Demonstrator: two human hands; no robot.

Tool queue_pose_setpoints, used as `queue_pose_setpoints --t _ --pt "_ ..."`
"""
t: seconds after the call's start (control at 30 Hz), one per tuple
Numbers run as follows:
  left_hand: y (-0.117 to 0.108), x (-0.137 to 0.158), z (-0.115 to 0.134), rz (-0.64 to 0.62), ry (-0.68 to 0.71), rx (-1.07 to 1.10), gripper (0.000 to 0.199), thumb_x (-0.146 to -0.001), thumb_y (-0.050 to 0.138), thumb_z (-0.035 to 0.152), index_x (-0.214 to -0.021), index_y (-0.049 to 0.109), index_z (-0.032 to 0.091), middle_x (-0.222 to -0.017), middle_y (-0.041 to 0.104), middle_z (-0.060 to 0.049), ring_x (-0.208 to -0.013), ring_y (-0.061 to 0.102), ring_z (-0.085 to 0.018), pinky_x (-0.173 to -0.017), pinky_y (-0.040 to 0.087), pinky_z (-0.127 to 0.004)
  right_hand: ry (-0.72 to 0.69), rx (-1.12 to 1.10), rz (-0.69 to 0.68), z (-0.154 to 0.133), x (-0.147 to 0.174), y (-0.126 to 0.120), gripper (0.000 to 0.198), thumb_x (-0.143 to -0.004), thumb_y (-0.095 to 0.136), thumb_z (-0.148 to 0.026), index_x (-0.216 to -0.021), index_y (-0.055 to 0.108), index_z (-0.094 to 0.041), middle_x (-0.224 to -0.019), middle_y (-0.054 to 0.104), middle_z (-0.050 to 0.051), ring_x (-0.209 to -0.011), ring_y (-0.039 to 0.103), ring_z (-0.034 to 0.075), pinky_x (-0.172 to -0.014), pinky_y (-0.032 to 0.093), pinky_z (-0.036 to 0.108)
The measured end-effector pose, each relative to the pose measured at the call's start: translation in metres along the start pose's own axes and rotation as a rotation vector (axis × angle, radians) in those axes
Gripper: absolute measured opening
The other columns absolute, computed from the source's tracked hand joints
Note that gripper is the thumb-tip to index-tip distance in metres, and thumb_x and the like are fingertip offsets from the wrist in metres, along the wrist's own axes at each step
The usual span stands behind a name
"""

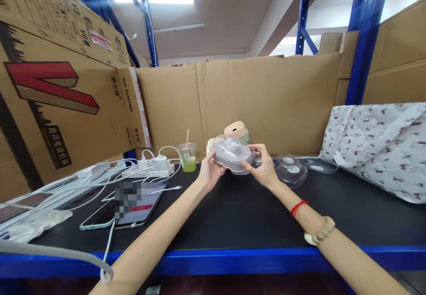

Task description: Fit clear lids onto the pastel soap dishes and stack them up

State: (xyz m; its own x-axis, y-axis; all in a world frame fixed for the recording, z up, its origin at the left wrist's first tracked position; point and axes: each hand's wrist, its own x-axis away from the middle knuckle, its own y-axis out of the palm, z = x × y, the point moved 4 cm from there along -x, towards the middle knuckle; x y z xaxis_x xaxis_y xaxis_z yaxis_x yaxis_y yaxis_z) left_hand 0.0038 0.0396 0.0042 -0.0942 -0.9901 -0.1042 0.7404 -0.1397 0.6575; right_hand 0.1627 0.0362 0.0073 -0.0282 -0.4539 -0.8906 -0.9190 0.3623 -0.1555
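Note:
Between my two hands is a clear plastic lid with a round sticker on its top, held tilted above the black shelf. My left hand grips its left edge, thumb on top. At its right edge, my right hand pinches the rim between thumb and fingers. A cream-coloured piece shows partly behind the lid; its shape is mostly hidden. Just beyond stands a container with a peach top and a green lower part. Right of my right hand lie more clear lids with round stickers.
On the left are phones, white cables and a power strip. A plastic cup of green drink with a straw stands at the back. Cardboard walls the shelf. A patterned white bag sits right.

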Motion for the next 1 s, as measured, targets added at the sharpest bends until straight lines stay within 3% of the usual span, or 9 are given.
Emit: queue_pose_setpoints --t 0.1,0.23,0.37,0.53,0.63,0.73,0.87,1.0 --pt "0.001 0.002 0.000 -0.028 0.011 0.013 0.024 -0.087 0.043 0.025 -0.098 0.060 0.013 -0.090 0.067 -0.008 -0.081 0.063 -0.016 -0.078 0.051 -0.026 0.055 -0.074 -0.012 -0.001 0.000 0.003 0.050 -0.064 0.065 -0.057 -0.097 0.050 -0.023 -0.096 0.062 0.006 -0.086 0.060 0.019 -0.073 0.050 0.034" --pt "0.003 0.004 0.001 -0.051 0.031 -0.036 0.040 -0.089 0.038 0.044 -0.109 0.059 0.016 -0.105 0.066 -0.009 -0.089 0.063 -0.018 -0.073 0.051 -0.026 0.133 -0.128 -0.076 -0.003 -0.001 0.005 0.051 -0.060 0.067 -0.054 -0.096 0.049 -0.022 -0.097 0.061 0.006 -0.085 0.059 0.019 -0.067 0.050 0.032" --pt "-0.002 0.003 0.002 0.062 0.047 -0.188 0.036 -0.086 0.046 0.041 -0.111 0.057 0.018 -0.104 0.066 -0.006 -0.086 0.064 -0.017 -0.064 0.049 -0.021 0.188 -0.152 -0.135 -0.003 0.000 0.007 0.053 -0.055 0.069 -0.054 -0.093 0.051 -0.021 -0.100 0.060 0.008 -0.093 0.058 0.021 -0.070 0.050 0.032" --pt "-0.004 0.001 -0.001 0.059 0.042 -0.298 0.040 -0.078 0.052 0.037 -0.112 0.056 0.016 -0.092 0.068 -0.005 -0.076 0.064 -0.018 -0.056 0.046 -0.022 0.483 -0.329 -0.131 0.010 0.002 0.014 0.063 -0.063 0.056 -0.064 -0.109 0.051 -0.022 -0.107 0.062 0.009 -0.094 0.060 0.022 -0.072 0.050 0.033" --pt "-0.005 0.001 -0.006 0.009 0.012 -0.355 0.042 -0.076 0.054 0.032 -0.115 0.056 0.019 -0.096 0.068 -0.004 -0.079 0.064 -0.018 -0.054 0.045 -0.021 0.633 -0.417 -0.140 0.011 0.003 0.019 0.064 -0.057 0.064 -0.056 -0.110 0.053 -0.022 -0.118 0.060 0.008 -0.105 0.058 0.022 -0.084 0.048 0.034" --pt "-0.009 -0.001 -0.009 0.005 0.029 -0.401 0.043 -0.077 0.053 0.028 -0.119 0.054 0.021 -0.103 0.066 -0.003 -0.083 0.063 -0.018 -0.053 0.045 -0.021 0.745 -0.487 -0.187 0.009 0.007 0.025 0.065 -0.048 0.072 -0.045 -0.105 0.054 -0.021 -0.114 0.063 0.008 -0.102 0.059 0.022 -0.087 0.048 0.033" --pt "-0.015 -0.007 -0.009 0.027 0.150 -0.452 0.041 -0.072 0.064 0.029 -0.111 0.058 0.018 -0.111 0.064 -0.004 -0.094 0.061 -0.018 -0.066 0.047 -0.020 0.729 -0.501 -0.276 0.007 0.011 0.030 0.075 -0.042 0.078 -0.038 -0.111 0.052 -0.020 -0.094 0.068 0.005 -0.092 0.063 0.021 -0.080 0.051 0.032" --pt "-0.013 -0.007 -0.013 -0.054 0.133 -0.454 0.035 -0.069 0.069 0.029 -0.100 0.064 0.014 -0.106 0.066 -0.007 -0.100 0.059 -0.020 -0.078 0.046 -0.023 0.706 -0.479 -0.308 0.010 0.013 0.030 0.069 -0.049 0.077 -0.042 -0.111 0.055 -0.020 -0.094 0.068 0.004 -0.089 0.063 0.019 -0.076 0.052 0.030"
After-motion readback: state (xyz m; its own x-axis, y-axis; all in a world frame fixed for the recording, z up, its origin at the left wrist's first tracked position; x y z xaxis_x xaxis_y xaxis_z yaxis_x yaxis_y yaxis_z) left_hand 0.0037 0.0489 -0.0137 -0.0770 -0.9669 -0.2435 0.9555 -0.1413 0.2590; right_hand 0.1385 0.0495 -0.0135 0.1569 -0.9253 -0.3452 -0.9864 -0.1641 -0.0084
